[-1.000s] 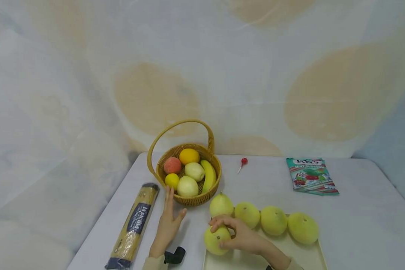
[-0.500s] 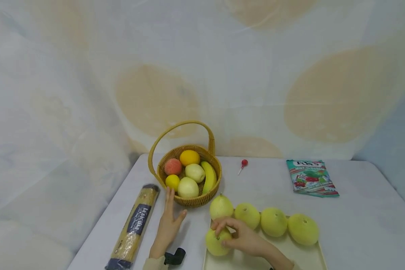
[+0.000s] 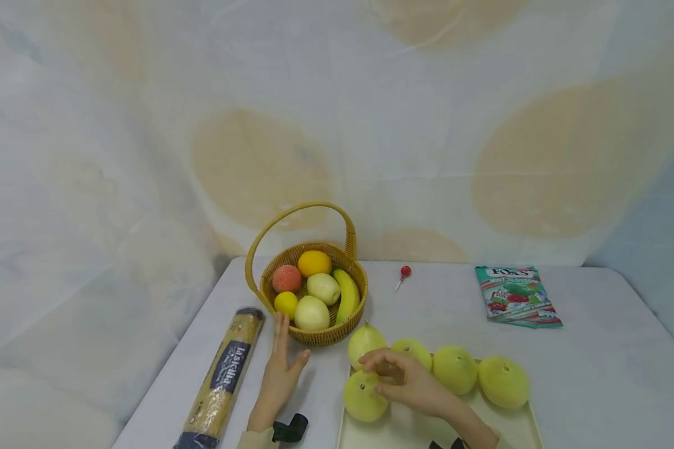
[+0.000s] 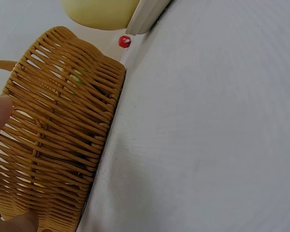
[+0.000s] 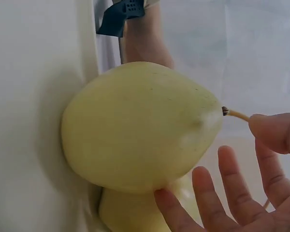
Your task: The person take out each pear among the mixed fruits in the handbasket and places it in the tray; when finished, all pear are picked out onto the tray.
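In the head view, a large yellow-green pear-shaped fruit [image 3: 365,399] sits at the left side of a cream tray [image 3: 421,434]. Over its upper right is my right hand [image 3: 409,381], fingers loosely bent and spread. The right wrist view shows the fruit [image 5: 140,128] close up, its thin stem pointing at the thumb [image 5: 278,133]; one fingertip overlaps its lower edge. My left hand [image 3: 279,379] lies beside the wicker basket [image 3: 322,337], straight fingertips right at the front rim. The left wrist view shows the woven side of the basket [image 4: 63,125] near the thumb.
Several similar fruits [image 3: 454,369] line the tray's far edge. The basket holds a peach [image 3: 287,278], a banana [image 3: 348,296] and other fruit. A pasta pack [image 3: 221,380] lies left, a lollipop [image 3: 405,273] at the back, a candy bag [image 3: 518,297] back right.
My right hand has let go of the fruit on the tray's left side and moved slightly up and right, its fingers spreading. The left hand stays at the basket.
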`<control>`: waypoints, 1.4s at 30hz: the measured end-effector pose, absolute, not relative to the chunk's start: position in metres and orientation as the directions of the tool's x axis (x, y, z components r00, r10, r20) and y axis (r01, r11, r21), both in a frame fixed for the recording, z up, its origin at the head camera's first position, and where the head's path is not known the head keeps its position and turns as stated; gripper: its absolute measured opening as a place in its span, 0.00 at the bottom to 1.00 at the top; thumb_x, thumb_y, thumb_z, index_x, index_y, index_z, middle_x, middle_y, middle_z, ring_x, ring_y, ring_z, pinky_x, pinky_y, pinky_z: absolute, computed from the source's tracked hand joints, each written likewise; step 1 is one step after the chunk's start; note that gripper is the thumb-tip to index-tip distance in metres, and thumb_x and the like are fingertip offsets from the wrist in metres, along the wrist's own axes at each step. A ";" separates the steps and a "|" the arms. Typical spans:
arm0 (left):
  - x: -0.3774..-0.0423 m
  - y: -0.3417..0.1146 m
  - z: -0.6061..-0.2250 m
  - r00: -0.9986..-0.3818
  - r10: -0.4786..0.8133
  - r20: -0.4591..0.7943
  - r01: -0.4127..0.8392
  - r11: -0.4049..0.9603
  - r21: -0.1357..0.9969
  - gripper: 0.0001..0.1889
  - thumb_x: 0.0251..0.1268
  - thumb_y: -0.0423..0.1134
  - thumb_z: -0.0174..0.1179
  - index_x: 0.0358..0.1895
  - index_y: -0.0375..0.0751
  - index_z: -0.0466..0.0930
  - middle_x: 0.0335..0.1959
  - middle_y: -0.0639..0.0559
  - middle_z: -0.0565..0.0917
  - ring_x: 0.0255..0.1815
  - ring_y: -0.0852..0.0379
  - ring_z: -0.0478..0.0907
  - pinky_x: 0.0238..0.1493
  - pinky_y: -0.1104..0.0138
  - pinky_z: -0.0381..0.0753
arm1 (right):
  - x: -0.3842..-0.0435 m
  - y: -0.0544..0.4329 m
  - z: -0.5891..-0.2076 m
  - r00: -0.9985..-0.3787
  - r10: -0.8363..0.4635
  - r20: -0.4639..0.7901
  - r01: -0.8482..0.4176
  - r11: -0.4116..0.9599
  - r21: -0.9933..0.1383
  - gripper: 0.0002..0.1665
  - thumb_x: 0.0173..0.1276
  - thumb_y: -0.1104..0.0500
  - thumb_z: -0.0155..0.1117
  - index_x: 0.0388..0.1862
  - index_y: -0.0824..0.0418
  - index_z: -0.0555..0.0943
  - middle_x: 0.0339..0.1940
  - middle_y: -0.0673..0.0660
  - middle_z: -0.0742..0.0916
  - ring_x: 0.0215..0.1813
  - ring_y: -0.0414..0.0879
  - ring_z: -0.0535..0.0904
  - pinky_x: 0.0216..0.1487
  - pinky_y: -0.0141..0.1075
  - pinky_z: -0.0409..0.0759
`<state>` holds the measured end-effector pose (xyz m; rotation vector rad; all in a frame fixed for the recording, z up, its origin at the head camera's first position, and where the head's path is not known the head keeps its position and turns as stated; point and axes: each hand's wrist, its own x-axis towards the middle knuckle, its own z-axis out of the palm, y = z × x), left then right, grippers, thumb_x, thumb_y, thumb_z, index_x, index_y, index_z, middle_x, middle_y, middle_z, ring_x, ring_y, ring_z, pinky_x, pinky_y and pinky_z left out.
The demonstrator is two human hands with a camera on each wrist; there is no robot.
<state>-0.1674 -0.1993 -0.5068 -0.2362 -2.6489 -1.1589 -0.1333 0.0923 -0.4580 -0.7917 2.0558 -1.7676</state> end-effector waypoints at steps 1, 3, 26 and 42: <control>-0.168 -0.200 -0.507 -0.957 0.052 0.286 0.245 0.673 0.698 0.44 0.68 0.43 0.59 0.79 0.46 0.39 0.81 0.45 0.37 0.76 0.29 0.49 0.63 0.32 0.63 | -0.135 0.092 -0.457 -0.795 -0.594 0.121 -0.209 0.082 -0.975 0.14 0.66 0.62 0.64 0.50 0.62 0.77 0.63 0.65 0.79 0.59 0.26 0.74 0.67 0.55 0.72; -0.168 -0.200 -0.507 -0.955 0.053 0.292 0.249 0.675 0.694 0.44 0.68 0.43 0.59 0.79 0.46 0.40 0.81 0.44 0.37 0.75 0.29 0.49 0.63 0.32 0.63 | -0.138 0.091 -0.454 -0.789 -0.599 0.136 -0.230 0.083 -0.970 0.14 0.67 0.62 0.63 0.50 0.64 0.77 0.63 0.66 0.78 0.59 0.26 0.74 0.66 0.54 0.73; -0.168 -0.201 -0.511 -0.948 0.052 0.315 0.268 0.666 0.696 0.45 0.67 0.42 0.60 0.79 0.46 0.40 0.81 0.43 0.38 0.75 0.30 0.50 0.64 0.33 0.63 | -0.208 0.035 -0.381 -0.831 -0.554 0.048 -0.203 0.222 -0.954 0.24 0.69 0.59 0.61 0.62 0.64 0.74 0.65 0.64 0.78 0.67 0.64 0.71 0.62 0.48 0.78; -0.169 -0.200 -0.511 -0.949 0.045 0.311 0.261 0.665 0.699 0.44 0.68 0.42 0.59 0.79 0.46 0.41 0.81 0.43 0.39 0.75 0.29 0.52 0.63 0.33 0.64 | -0.248 -0.001 -0.391 -0.882 -0.436 -0.182 0.010 0.369 -0.929 0.30 0.67 0.55 0.64 0.66 0.58 0.72 0.67 0.64 0.75 0.64 0.58 0.74 0.57 0.55 0.78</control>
